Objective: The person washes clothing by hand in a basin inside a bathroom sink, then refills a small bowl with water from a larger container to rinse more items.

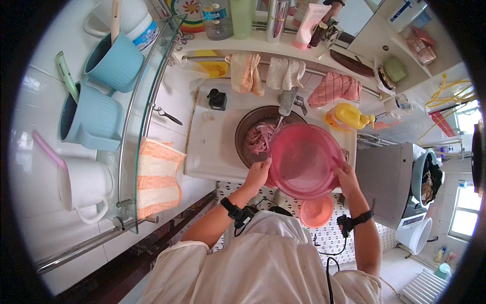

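A pink plastic basin (pixel 306 159) is held between my two hands over the front edge of the white sink counter (pixel 210 152). My left hand (pixel 258 175) grips its left rim, and my right hand (pixel 347 177) grips the right rim. Partly behind the pink basin, a dark round bowl (pixel 243 134) holds a wet, wrung-looking pink cloth (pixel 260 138). Above them is the faucet (pixel 287 101), with a thin stream of water coming down near the pink basin's upper left rim. The basin hides the bowl's right side.
A black pump bottle (pixel 217 100) and a yellow jug (pixel 349 115) stand on the counter. Towels hang behind, including a red checked one (pixel 334 88). A glass shelf (pixel 152 111) with cups juts out at left. An orange basin (pixel 317 210) rests below; a washing machine (pixel 382 177) stands right.
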### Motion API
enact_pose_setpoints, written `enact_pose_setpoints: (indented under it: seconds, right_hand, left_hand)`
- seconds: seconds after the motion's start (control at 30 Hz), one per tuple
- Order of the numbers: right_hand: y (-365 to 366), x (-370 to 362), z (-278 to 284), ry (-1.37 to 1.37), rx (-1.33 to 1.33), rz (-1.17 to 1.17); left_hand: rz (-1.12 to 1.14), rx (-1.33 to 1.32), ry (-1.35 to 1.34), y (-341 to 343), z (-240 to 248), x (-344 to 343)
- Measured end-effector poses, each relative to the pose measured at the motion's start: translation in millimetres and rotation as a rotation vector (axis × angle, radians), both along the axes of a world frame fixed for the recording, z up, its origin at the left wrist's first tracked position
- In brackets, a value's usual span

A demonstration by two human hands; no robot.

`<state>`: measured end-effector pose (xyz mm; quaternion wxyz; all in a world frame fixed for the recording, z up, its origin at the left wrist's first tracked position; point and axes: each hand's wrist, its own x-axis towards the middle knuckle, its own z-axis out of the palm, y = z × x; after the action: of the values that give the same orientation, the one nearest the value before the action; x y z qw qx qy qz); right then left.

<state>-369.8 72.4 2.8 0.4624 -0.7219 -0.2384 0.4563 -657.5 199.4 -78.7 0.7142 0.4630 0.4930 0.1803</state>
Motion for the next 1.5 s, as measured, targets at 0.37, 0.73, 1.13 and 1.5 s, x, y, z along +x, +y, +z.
enact_pose_setpoints:
  seconds: [0.37, 0.73, 1.13, 1.5]
  right_hand:
    - [9, 26, -5, -0.069, -0.107, 0.02]
    - [22, 35, 15, -0.263, -0.227, 0.038]
    - [34, 39, 34, -0.606, -0.295, 0.111]
    - [67, 16, 92, -0.783, -0.245, 0.216]
  left_hand:
    - [-0.024, -0.165, -0.044, 4, 24, 11]
    - [-0.024, -0.194, -0.048, 0, 20, 25]
    - [-0.06, -0.244, -0.008, -7, 15, 39]
    - [0.014, -0.491, -0.053, -7, 6, 52]
